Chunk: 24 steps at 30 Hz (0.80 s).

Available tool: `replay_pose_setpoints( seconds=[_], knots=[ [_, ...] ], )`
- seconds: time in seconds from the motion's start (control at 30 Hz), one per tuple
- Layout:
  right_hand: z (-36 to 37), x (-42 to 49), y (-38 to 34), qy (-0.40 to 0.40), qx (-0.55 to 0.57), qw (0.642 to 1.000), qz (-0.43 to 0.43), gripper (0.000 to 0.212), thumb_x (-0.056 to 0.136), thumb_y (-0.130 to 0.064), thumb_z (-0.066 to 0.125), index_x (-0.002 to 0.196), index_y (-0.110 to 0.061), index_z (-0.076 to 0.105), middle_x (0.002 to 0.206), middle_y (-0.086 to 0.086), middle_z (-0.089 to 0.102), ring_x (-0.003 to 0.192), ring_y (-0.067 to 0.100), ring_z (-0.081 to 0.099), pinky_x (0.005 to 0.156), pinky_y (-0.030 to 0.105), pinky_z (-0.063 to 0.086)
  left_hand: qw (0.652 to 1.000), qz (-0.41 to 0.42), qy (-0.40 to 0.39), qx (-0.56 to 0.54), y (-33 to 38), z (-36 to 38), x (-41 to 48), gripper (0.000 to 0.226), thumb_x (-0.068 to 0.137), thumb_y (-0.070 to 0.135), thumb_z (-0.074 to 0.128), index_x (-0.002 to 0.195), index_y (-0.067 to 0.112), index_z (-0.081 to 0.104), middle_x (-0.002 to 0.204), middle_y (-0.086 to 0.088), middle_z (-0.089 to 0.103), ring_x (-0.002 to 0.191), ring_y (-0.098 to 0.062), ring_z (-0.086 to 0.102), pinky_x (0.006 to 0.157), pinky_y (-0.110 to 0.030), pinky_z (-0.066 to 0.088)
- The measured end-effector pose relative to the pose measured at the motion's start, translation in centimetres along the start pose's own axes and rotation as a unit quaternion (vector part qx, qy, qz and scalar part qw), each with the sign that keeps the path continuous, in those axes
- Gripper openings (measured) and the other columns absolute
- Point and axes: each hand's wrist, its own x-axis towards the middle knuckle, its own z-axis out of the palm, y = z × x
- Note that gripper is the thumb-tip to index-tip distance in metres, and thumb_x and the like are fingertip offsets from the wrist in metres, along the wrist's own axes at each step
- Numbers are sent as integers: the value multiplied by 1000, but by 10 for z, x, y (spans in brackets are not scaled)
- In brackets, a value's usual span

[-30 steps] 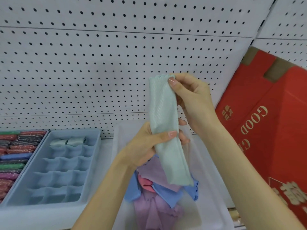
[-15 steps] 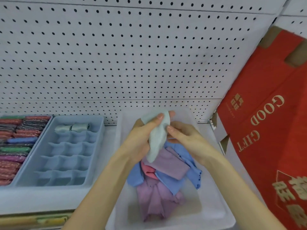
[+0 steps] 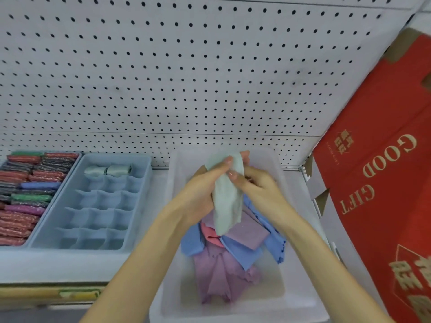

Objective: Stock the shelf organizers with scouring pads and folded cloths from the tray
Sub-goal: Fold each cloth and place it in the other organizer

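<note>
both hands point(image 3: 233, 183) grip pale green cloth point(image 3: 227, 201) above tray point(image 3: 296, 229).

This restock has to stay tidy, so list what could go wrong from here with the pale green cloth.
1. The pale green cloth, gripped by the left hand and pinched by the right hand, hangs loose below; it may fold too bulky for the small cells of the blue organizer.
2. Its free end hangs close over the loose cloths in the tray and could drag one out.
</note>
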Motion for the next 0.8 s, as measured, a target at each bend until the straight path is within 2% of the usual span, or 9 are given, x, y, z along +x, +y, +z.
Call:
replay_pose_setpoints(
  seconds=[0.07,0.17,0.3,0.43,0.53,0.6,0.67,0.73,0.8],
  knots=[
    [-12,3,1,10,28,999,20,15,91,-12,59,89,-4,71,88,16,71,79,26,66,76,41,52,998,-31,-13,44,3,-11,-1,37,99,26,44,128,7,57,122,-11,66,113,-26,63,96,-39,51],
    [-19,0,4,41,86,995,41,11,88,-7,62,86,-9,72,76,-1,74,71,8,66,62,21,52,990,-34,-4,140,3,-21,-5,27,95,12,55,120,5,62,109,-15,71,98,-28,69,82,-36,57],
    [-14,-6,12,63,113,990,60,11,88,-4,61,92,-7,71,80,3,75,74,12,69,64,23,55,981,11,52,187,-4,-19,-6,23,91,5,59,113,4,66,94,-15,74,82,-25,72,63,-28,57],
    [-19,-9,11,39,190,977,86,16,89,-4,57,98,-8,70,87,9,74,79,19,70,68,29,57,976,60,59,199,-3,-18,-6,22,93,5,56,112,8,67,94,-16,73,81,-27,71,70,-32,58],
    [-27,-10,1,-1,252,966,57,22,82,-3,57,92,-10,75,93,8,74,87,22,69,77,32,56,976,131,31,173,4,-12,-10,28,92,-7,49,98,9,71,87,-2,74,81,-16,69,74,-26,56],
    [-32,-8,-3,6,245,969,42,26,81,4,53,79,-8,76,85,8,72,83,21,67,79,32,53,954,195,13,230,10,-7,-14,36,89,-13,45,86,8,75,77,10,69,76,-6,63,73,-19,50],
    [-40,-5,-6,48,163,984,49,39,85,12,45,66,-11,70,69,12,64,68,21,60,71,35,48,901,257,3,349,16,-1,-19,41,82,-6,42,87,18,75,78,9,61,74,-6,56,71,-20,43],
    [-45,-3,-12,36,114,993,17,34,82,1,44,61,-12,66,64,27,52,65,29,48,71,36,37,847,292,8,445,20,1,-23,45,79,1,39,86,26,75,82,6,56,74,-9,52,68,-21,38],
    [-44,-5,-21,3,113,993,-45,25,81,-10,51,64,-14,69,69,21,60,73,24,56,73,30,43,834,311,20,455,24,5,-26,36,83,12,42,87,31,72,85,3,54,74,-9,50,67,-19,36]
  ],
)
